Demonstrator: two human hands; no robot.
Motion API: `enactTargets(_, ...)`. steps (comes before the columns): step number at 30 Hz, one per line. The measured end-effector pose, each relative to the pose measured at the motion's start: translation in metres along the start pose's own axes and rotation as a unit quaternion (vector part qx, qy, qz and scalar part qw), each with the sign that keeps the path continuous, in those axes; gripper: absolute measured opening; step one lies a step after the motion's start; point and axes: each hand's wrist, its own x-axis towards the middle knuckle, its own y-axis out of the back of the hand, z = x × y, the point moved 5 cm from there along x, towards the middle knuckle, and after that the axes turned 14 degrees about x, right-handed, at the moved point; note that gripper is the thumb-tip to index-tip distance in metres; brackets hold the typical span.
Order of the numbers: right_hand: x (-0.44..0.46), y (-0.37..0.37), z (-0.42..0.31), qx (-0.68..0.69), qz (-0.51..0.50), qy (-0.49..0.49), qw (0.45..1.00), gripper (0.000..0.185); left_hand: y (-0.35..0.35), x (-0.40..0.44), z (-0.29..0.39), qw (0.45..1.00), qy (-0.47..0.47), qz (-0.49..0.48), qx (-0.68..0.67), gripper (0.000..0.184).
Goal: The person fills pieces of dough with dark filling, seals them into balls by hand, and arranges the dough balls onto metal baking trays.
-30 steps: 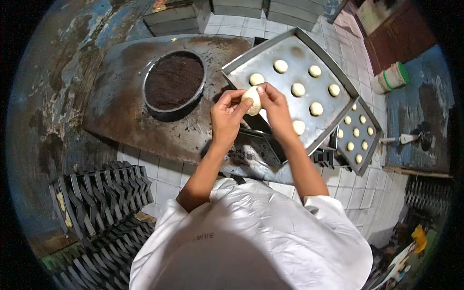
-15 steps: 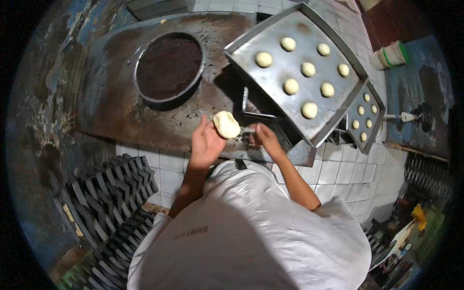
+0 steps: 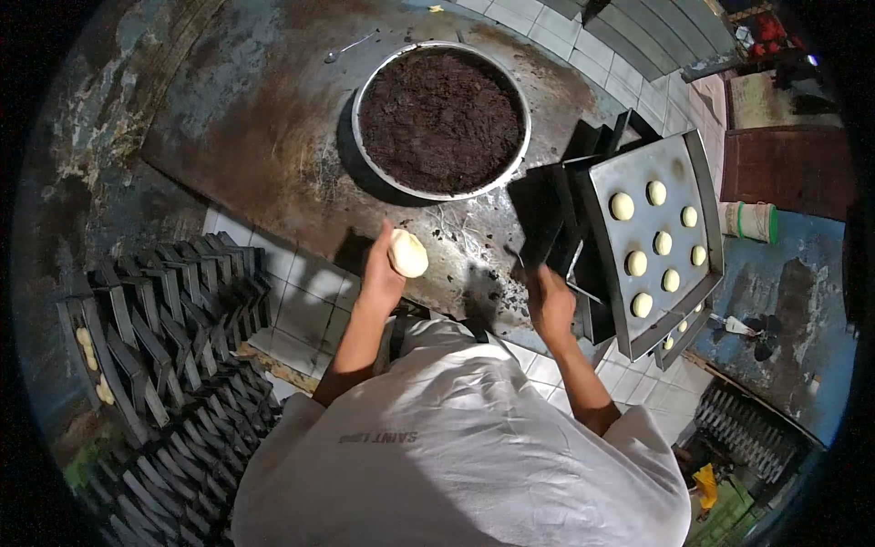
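Observation:
A flattened piece of pale dough (image 3: 409, 253) rests in my left hand (image 3: 380, 276), with the thumb up along its left side and the fingers under it. My right hand (image 3: 550, 299) is apart from the dough, over the table's near edge, closed round a thin utensil (image 3: 517, 256) whose far end is hard to make out. Beyond both hands, a round metal bowl (image 3: 356, 139) holds dark, crumbly filling (image 3: 442, 118). Several dough balls (image 3: 663, 242) sit spaced out on a metal tray (image 3: 609, 176) to the right.
The worn metal table (image 3: 264, 128) carries a spoon (image 3: 332, 56) at its far left. More trays are stacked under the dough tray. Dark metal racks (image 3: 173, 319) stand at the lower left. A white and green bucket (image 3: 749, 221) is at the right.
Both hands were pinching the dough; they have parted, the dough staying in my left hand and my right hand now on a thin utensil. The view has turned, bringing the bowl nearer the centre.

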Motion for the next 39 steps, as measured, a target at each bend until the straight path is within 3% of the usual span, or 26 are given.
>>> enactTargets(2, 0.062, -0.003, -0.057, -0.028, 0.026, 0.116, 0.992, 0.030, 0.011, 0.013, 0.019, 1.000, -0.007, -0.015, -0.026, 0.030)
enactTargets(4, 0.117, -0.024, -0.104, -0.102, -0.046, 0.153, 0.982, 0.030, 0.017, 0.011, 0.039, 0.999, -0.020, -0.011, -0.028, 0.029)
enactTargets(6, 0.156, -0.053, -0.140, -0.157, -0.053, 0.226, 0.960, 0.026, 0.031, 0.017, 0.046, 0.999, -0.039, -0.003, -0.020, 0.029)
enactTargets(8, 0.179, -0.081, -0.148, -0.218, -0.087, 0.249, 0.940, 0.026, 0.037, 0.013, 0.057, 0.999, -0.034, 0.024, -0.024, 0.029)
enactTargets(9, 0.192, -0.097, -0.146, -0.224, -0.156, 0.208, 0.939, 0.023, 0.042, 0.012, 0.060, 0.999, -0.038, 0.027, -0.027, 0.029)
enactTargets(12, 0.211, -0.105, -0.141, -0.202, -0.205, 0.152, 0.946, 0.022, 0.054, 0.012, 0.064, 0.996, -0.053, 0.030, -0.058, 0.031)
enactTargets(14, 0.218, -0.089, -0.132, -0.125, -0.189, 0.059, 0.972, 0.023, 0.061, 0.016, 0.061, 0.992, -0.060, 0.017, -0.112, 0.030)
enactTargets(16, 0.218, -0.071, -0.115, 0.149, -0.243, 0.049, 0.957, 0.020, 0.047, 0.009, 0.067, 0.992, -0.059, 0.011, -0.107, 0.029)
enactTargets(17, 0.210, -0.072, -0.099, 0.279, -0.289, 0.007, 0.916, 0.012, 0.037, 0.006, 0.067, 0.993, -0.059, 0.004, -0.100, 0.027)
enactTargets(18, 0.188, -0.053, -0.115, 0.403, -0.355, -0.070, 0.841, 0.007, 0.028, 0.007, 0.065, 0.993, -0.059, 0.001, -0.098, 0.027)
enactTargets(20, 0.154, -0.035, -0.110, 0.461, -0.373, -0.086, 0.800, 0.005, 0.007, 0.007, 0.054, 0.996, -0.037, -0.006, -0.080, 0.025)
enactTargets(22, 0.122, -0.025, -0.109, 0.517, -0.334, -0.085, 0.783, 0.006, -0.031, -0.003, 0.043, 0.993, -0.012, -0.070, -0.096, 0.028)
enactTargets(25, 0.087, -0.048, -0.058, 0.535, -0.212, -0.055, 0.816, 0.012, -0.077, -0.006, 0.004, 0.972, 0.017, -0.194, -0.133, 0.030)
enactTargets(28, 0.035, -0.048, -0.006, 0.515, -0.106, -0.046, 0.849, 0.016, -0.105, -0.019, -0.037, 0.977, 0.059, -0.178, -0.102, 0.030)
enactTargets(30, -0.015, -0.048, 0.033, 0.584, -0.071, -0.114, 0.800, 0.015, -0.120, -0.032, -0.071, 0.973, 0.078, -0.199, -0.085, 0.031)
enactTargets(32, -0.064, -0.048, 0.085, 0.489, -0.018, -0.086, 0.868, 0.012, -0.135, -0.052, -0.091, 0.974, 0.089, -0.193, -0.080, 0.032)
enactTargets(33, -0.092, -0.048, 0.105, 0.561, 0.003, -0.166, 0.811, 0.012, -0.144, -0.056, -0.102, 0.973, 0.093, -0.199, -0.068, 0.032)
enactTargets(36, -0.149, -0.055, 0.172, 0.556, 0.101, -0.186, 0.804, 0.013, -0.158, -0.071, -0.130, 0.976, 0.056, -0.210, -0.029, 0.040)
enactTargets(37, -0.160, -0.052, 0.190, 0.561, 0.108, -0.184, 0.800, 0.013, -0.166, -0.078, -0.139, 0.959, 0.085, -0.262, -0.065, 0.044)
enactTargets(39, -0.175, -0.043, 0.215, 0.276, 0.078, -0.218, 0.933, 0.022, -0.178, -0.092, -0.159, 0.938, 0.115, -0.315, -0.092, 0.049)
